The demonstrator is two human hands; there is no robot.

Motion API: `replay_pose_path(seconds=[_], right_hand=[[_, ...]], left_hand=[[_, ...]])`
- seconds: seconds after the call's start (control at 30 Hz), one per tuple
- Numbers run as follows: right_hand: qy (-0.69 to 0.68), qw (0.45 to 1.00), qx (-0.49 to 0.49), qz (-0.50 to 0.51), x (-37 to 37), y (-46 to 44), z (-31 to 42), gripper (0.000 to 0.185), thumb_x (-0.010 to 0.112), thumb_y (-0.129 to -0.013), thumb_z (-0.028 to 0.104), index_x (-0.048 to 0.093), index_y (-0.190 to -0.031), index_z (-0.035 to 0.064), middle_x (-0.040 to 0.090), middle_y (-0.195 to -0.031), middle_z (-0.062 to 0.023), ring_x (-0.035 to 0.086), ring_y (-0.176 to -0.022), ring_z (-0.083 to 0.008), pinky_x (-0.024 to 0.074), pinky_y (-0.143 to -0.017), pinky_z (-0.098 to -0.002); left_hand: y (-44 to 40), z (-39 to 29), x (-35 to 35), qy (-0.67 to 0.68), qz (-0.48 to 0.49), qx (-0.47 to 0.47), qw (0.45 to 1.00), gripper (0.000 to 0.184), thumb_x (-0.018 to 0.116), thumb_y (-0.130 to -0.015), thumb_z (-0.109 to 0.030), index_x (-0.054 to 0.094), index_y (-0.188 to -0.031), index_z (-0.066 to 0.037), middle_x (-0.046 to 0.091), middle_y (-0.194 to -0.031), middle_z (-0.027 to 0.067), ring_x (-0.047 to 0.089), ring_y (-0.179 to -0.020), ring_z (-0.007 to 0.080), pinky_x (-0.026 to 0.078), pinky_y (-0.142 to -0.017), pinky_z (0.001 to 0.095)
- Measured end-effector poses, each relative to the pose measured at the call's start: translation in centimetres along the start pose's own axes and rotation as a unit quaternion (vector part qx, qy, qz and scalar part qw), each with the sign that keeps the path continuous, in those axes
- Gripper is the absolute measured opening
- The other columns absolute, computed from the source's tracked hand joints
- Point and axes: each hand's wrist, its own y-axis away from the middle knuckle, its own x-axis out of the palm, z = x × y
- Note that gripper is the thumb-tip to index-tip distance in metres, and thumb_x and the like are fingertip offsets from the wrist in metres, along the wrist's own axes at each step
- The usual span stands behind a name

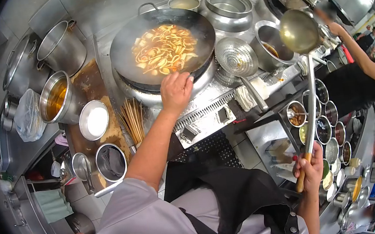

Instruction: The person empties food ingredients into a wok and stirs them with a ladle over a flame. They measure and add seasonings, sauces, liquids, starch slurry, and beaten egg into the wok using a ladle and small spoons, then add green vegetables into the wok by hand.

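A large black wok stands on the stove, with noodle-like strips and chunks in reddish broth steaming inside it. My left hand is closed at the wok's near rim; the part under its fingers is hidden. Off to the right, my right hand grips the wooden end of a long ladle. The ladle's metal bowl is raised above the stove's right side, apart from the wok. Between wok and ladle, a perforated skimmer rests on the stove.
Steel pots and a pot of amber liquid stand left, near a white bowl and a bamboo brush. Several ingredient containers line the right. Another person's arm reaches toward the stove's far right.
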Motion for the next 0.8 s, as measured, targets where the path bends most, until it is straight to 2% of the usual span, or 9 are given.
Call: replay_pose_path(seconds=[0.1,0.27,0.3,0.33,0.5,0.6,0.7,0.77,0.8], right_hand=[[-0.049,0.998,-0.020,0.027,-4.6,4.0,-1.4,0.069,0.069,-0.084,0.007,0.037,-0.145,0.0060,0.054,-0.074,-0.0064,0.053,-0.050,-0.0148,0.0494,-0.044,-0.0254],[-0.155,0.982,0.102,0.025,-10.3,8.5,1.9,0.067,0.070,-0.085,0.010,0.043,-0.146,0.0066,0.044,-0.061,-0.0015,0.045,-0.041,-0.0120,0.0371,-0.039,-0.0278],[-0.207,0.970,0.120,0.037,-12.3,9.1,2.2,0.063,0.067,-0.088,0.008,0.044,-0.146,0.0068,0.043,-0.061,-0.0011,0.044,-0.042,-0.0120,0.0374,-0.041,-0.0281],[-0.258,0.958,0.105,0.063,-14.8,9.8,1.4,0.061,0.065,-0.090,0.005,0.044,-0.147,0.0073,0.042,-0.061,-0.0011,0.046,-0.044,-0.0118,0.0376,-0.042,-0.0279],[-0.306,0.951,0.034,-0.001,-24.4,18.0,-0.6,0.059,0.063,-0.089,0.002,0.045,-0.145,0.0070,0.046,-0.062,-0.0024,0.046,-0.043,-0.0121,0.0381,-0.042,-0.0276],[-0.290,0.949,-0.039,-0.114,-28.0,24.1,-0.9,0.064,0.063,-0.088,0.002,0.041,-0.148,0.0080,0.045,-0.062,-0.0033,0.046,-0.042,-0.0129,0.0373,-0.040,-0.0283],[-0.314,0.924,-0.100,-0.191,-31.2,29.0,-1.0,0.067,0.062,-0.088,0.002,0.038,-0.150,0.0087,0.044,-0.061,-0.0031,0.045,-0.041,-0.0132,0.0370,-0.039,-0.0285],[-0.331,0.907,-0.132,-0.223,-32.7,31.2,-1.1,0.067,0.061,-0.089,0.002,0.038,-0.151,0.0086,0.044,-0.061,-0.0029,0.044,-0.040,-0.0129,0.0372,-0.038,-0.0283],[-0.345,0.892,-0.157,-0.245,-33.3,32.0,-1.2,0.066,0.061,-0.089,0.003,0.037,-0.151,0.0085,0.044,-0.061,-0.0026,0.044,-0.040,-0.0127,0.0374,-0.038,-0.0281]], left_hand=[[0.2,-0.3,0.6,-0.029,-0.029,0.006,0.999,0.012,0.072,-0.088,-0.018,0.069,-0.092,-0.007,0.064,-0.083,0.0116,0.062,-0.080,0.0347,0.048,-0.073,0.0456],[0.6,2.0,1.8,-0.086,-0.049,-0.016,0.995,0.017,0.074,-0.088,-0.024,0.073,-0.099,-0.010,0.066,-0.086,0.0111,0.064,-0.081,0.0308,0.051,-0.074,0.0392],[-0.5,2.6,2.7,-0.039,-0.122,0.052,0.990,0.018,0.072,-0.090,-0.025,0.073,-0.100,-0.010,0.066,-0.085,0.0112,0.063,-0.080,0.0307,0.050,-0.073,0.0398],[-1.2,2.2,2.5,-0.131,-0.052,-0.013,0.990,0.021,0.070,-0.093,-0.027,0.074,-0.102,-0.008,0.067,-0.086,0.0119,0.063,-0.079,0.0315,0.050,-0.075,0.0424],[-3.5,0.6,3.0,-0.155,0.013,-0.019,0.988,0.040,0.061,-0.100,-0.031,0.063,-0.125,0.000,0.065,-0.120,0.0227,0.059,-0.113,0.0387,0.046,-0.097,0.0487],[-2.5,-6.7,2.9,-0.340,-0.003,-0.027,0.940,0.062,0.070,-0.093,-0.037,0.051,-0.144,-0.006,0.056,-0.137,0.0211,0.048,-0.131,0.0428,0.040,-0.107,0.0543],[1.8,-11.7,6.2,-0.297,-0.077,0.117,0.944,0.060,0.072,-0.089,-0.029,0.052,-0.141,-0.004,0.056,-0.135,0.0226,0.048,-0.130,0.0431,0.040,-0.108,0.0541],[7.5,-16.2,11.3,-0.121,-0.015,0.165,0.979,0.052,0.070,-0.086,-0.018,0.057,-0.133,-0.001,0.057,-0.132,0.0227,0.051,-0.125,0.0416,0.040,-0.108,0.0514],[11.6,-20.5,13.8,-0.034,0.119,0.029,0.992,0.042,0.067,-0.085,-0.012,0.060,-0.124,0.002,0.059,-0.125,0.0213,0.055,-0.118,0.0397,0.042,-0.107,0.0484]])
